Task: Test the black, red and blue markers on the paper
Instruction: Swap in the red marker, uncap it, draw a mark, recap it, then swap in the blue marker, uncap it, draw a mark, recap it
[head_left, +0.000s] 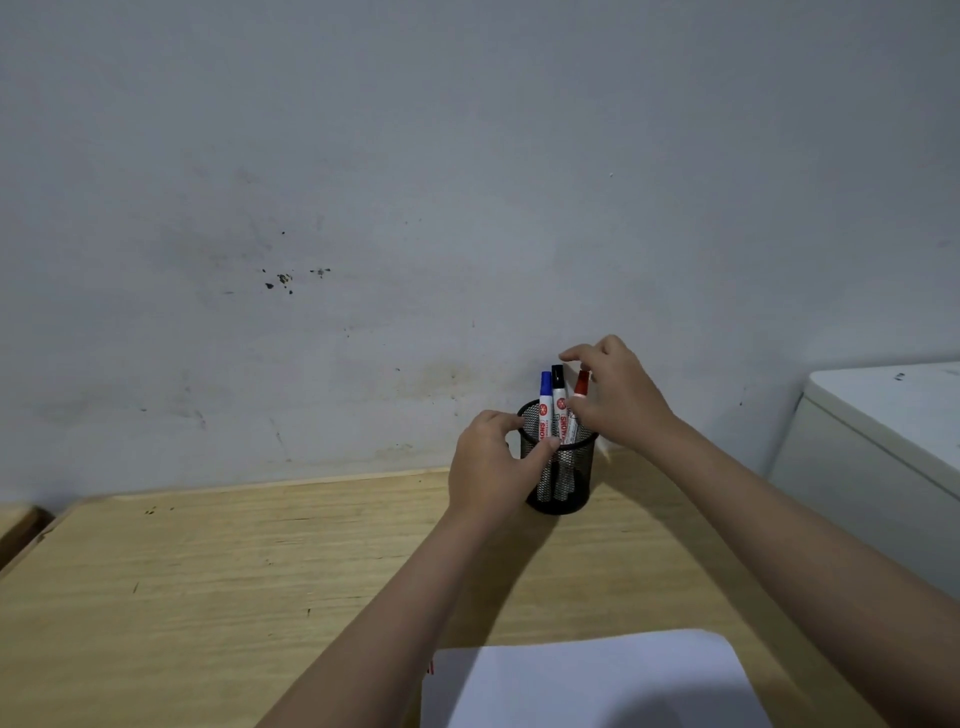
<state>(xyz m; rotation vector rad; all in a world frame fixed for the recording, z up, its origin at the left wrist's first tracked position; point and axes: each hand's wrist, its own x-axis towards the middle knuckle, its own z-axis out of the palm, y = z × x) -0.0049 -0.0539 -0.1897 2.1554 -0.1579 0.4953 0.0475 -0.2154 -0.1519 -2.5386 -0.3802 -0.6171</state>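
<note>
Standing upright in a black mesh cup (560, 475) that is steadied at its rim by the left hand (485, 462), the red marker (579, 395) is pinched by the right hand (615, 397), beside the black marker (558, 387) and blue marker (545, 397), on a wooden counter (208, 571) with white paper (587, 680) nearer the viewer.
</note>
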